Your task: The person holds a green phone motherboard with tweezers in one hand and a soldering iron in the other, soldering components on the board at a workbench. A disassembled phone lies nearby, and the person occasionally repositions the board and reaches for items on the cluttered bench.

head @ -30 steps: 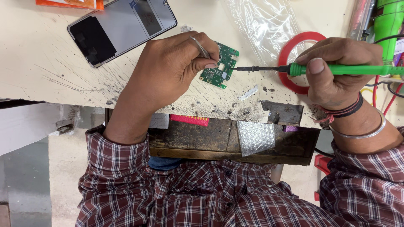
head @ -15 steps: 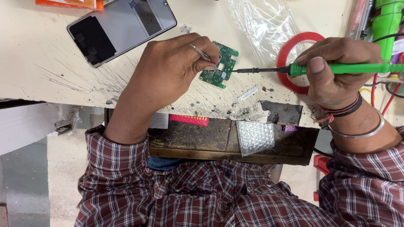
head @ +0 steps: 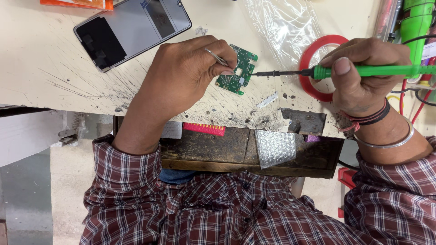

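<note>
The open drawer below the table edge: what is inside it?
Inside the drawer lie a pink ridged piece and a scrap of bubble wrap on the dark bottom. The table edge covers its back part, so anything there is hidden.

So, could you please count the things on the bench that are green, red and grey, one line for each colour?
Green: 2, the circuit board and the soldering iron handle.
Red: 1, the tape roll.
Grey: 1, the phone.
Total: 4.
</note>
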`<state>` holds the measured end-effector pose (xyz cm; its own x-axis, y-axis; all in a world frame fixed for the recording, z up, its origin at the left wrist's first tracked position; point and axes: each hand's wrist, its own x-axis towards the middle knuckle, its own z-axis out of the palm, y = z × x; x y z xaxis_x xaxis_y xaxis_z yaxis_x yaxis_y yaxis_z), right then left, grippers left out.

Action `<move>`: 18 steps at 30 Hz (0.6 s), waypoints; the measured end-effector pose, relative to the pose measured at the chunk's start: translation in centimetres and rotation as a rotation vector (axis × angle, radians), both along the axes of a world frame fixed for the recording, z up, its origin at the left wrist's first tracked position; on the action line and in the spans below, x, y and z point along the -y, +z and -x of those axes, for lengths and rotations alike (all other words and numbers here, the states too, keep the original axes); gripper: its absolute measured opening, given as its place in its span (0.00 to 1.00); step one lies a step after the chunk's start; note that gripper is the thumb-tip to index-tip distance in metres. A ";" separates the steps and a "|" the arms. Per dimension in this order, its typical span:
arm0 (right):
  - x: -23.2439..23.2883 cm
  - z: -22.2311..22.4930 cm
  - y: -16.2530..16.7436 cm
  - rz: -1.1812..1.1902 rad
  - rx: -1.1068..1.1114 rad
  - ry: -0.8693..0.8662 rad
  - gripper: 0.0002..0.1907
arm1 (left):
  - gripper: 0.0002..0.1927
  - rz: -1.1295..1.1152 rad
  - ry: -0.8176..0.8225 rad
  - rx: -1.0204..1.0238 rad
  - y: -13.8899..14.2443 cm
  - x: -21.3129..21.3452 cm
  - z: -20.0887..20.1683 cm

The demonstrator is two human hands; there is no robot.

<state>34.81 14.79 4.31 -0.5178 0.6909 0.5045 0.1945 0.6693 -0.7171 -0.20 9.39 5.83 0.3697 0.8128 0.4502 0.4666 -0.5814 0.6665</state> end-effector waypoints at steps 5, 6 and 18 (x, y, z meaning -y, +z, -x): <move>-0.5 -0.1 -0.2 -0.018 0.003 0.025 0.20 | 0.07 -0.020 -0.004 0.000 0.0 -0.1 0.0; -0.5 -0.1 -0.2 -0.016 0.002 0.024 0.20 | 0.07 -0.016 -0.003 0.000 0.0 -0.1 0.0; -0.3 -0.1 -0.5 0.005 -0.024 -0.006 0.19 | 0.06 -0.008 0.004 0.005 0.2 0.0 -0.1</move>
